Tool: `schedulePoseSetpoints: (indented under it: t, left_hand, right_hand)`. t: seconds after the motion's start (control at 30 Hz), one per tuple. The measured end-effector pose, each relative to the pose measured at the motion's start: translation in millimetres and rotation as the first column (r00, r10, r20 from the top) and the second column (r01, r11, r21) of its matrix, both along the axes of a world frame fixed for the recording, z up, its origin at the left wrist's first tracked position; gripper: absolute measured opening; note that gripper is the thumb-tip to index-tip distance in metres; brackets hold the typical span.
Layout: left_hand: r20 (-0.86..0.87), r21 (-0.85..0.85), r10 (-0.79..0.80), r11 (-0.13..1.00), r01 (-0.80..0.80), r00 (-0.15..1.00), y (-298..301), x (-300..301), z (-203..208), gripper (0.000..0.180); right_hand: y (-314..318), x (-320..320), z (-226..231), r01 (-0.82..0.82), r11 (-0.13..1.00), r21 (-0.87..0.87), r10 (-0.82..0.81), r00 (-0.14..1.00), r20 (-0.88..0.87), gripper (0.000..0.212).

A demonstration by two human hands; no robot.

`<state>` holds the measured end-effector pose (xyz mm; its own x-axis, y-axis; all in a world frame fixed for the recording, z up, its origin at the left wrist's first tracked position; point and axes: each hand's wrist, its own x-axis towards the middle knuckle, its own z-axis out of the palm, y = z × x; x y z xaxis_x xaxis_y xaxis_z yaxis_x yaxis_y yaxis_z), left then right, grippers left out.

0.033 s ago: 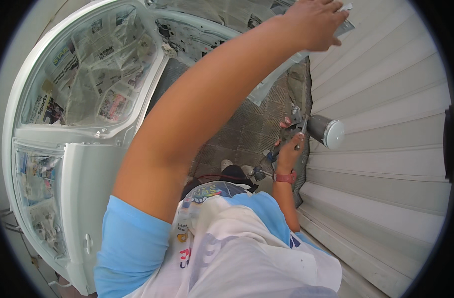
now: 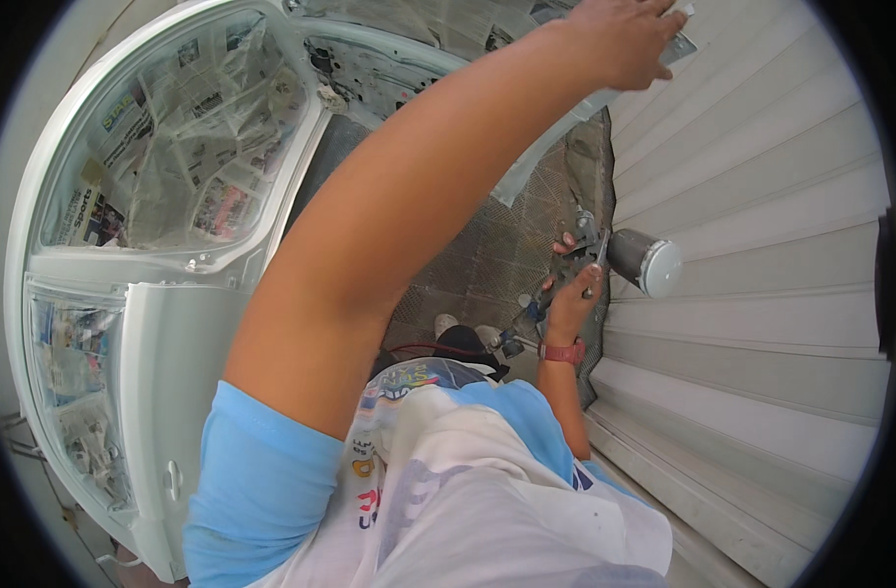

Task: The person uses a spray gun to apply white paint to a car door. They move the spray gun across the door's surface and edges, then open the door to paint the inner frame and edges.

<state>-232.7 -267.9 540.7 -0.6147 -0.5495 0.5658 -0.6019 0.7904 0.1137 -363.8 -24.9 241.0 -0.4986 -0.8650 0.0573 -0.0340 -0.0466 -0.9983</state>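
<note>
My right hand (image 2: 570, 306) is wrapped round the handle of a spray gun (image 2: 587, 235), low on the right. A dark cup (image 2: 629, 253) with a white lid sticks out from the gun toward the ribbed wall. My left arm reaches across to the top of the view. There my left hand (image 2: 620, 41) lies with fingers spread over the edge of a pale panel (image 2: 681, 46); part of this contact is cut off by the frame. Translucent masking film (image 2: 526, 174) hangs below that hand. A red band circles my right wrist.
On the left stands a white car door frame (image 2: 26, 235), its windows masked with newspaper (image 2: 183, 137) and film. A ribbed light wall (image 2: 762, 225) runs along the right. Dark mesh matting (image 2: 448, 245) covers the floor, and a red hose (image 2: 419, 347) passes near my feet.
My left hand and forearm have shifted slightly upward. The spray gun and its cup have moved a little to the right and down, still in my right hand.
</note>
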Motion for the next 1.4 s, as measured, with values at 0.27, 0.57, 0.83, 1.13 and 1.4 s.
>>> schedulePoseSetpoints:
  t: [0.27, 0.57, 0.83, 1.13, 1.4]
  left_hand:
    - [0.049, 0.057, 0.091, 0.994, -0.094, 0.995, -45, -49, -9, 0.074]
    - [0.019, 0.067, 0.004, 0.998, -0.006, 1.0, -36, -39, -10, 0.067]
    - [0.119, 0.219, 0.08, 0.97, -0.105, 0.99, -50, -50, 17, 0.077]
    - [0.111, 0.257, 0.127, 0.954, -0.152, 0.986, -36, -44, 28, 0.088]
    - [-0.043, 0.198, 0.148, 0.971, -0.136, 0.988, -6, -3, 36, 0.084]
  right_hand:
    - [6, -46, -14, 0.105, 0.994, -0.018, -0.107, 0.987, -0.122, 0.073]
    - [-55, -50, -3, 0.043, 0.997, 0.066, -0.058, 0.967, 0.247, 0.068]
    - [-112, -47, 107, 0.093, 0.992, -0.08, -0.056, 0.925, 0.377, 0.067]
    - [-114, -60, 164, 0.094, 0.918, -0.385, 0.061, 0.927, 0.37, 0.073]
    - [-150, -45, 36, 0.145, 0.987, 0.063, -0.158, 0.889, 0.429, 0.066]
